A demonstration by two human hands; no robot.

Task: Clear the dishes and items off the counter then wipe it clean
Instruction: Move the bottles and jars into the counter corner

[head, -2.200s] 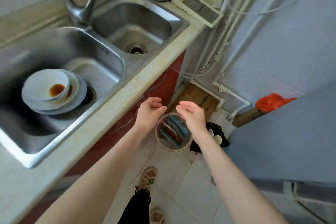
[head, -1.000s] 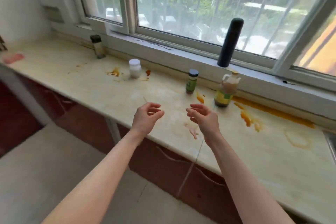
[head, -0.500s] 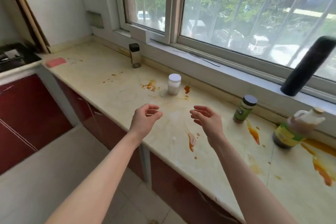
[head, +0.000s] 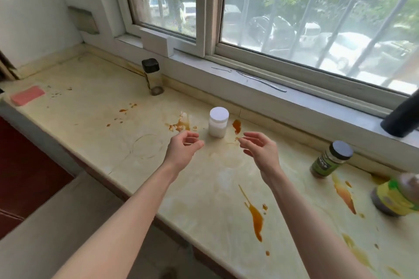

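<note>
The white jar (head: 218,125) stands just beyond the gap between the left hand (head: 182,154) and right hand (head: 260,154). Left of it, bare counter (head: 90,120) runs to a black-lidded jar (head: 153,79) by the sill (head: 226,79) and a sponge (head: 27,95) (far end). To the right, 2 obstacles stand near each other: a green jar (head: 330,161) and a bottle (head: 399,197).

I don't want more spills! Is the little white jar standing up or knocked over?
Standing up. The white jar sits on its base on the counter, with its lid on top.
</note>
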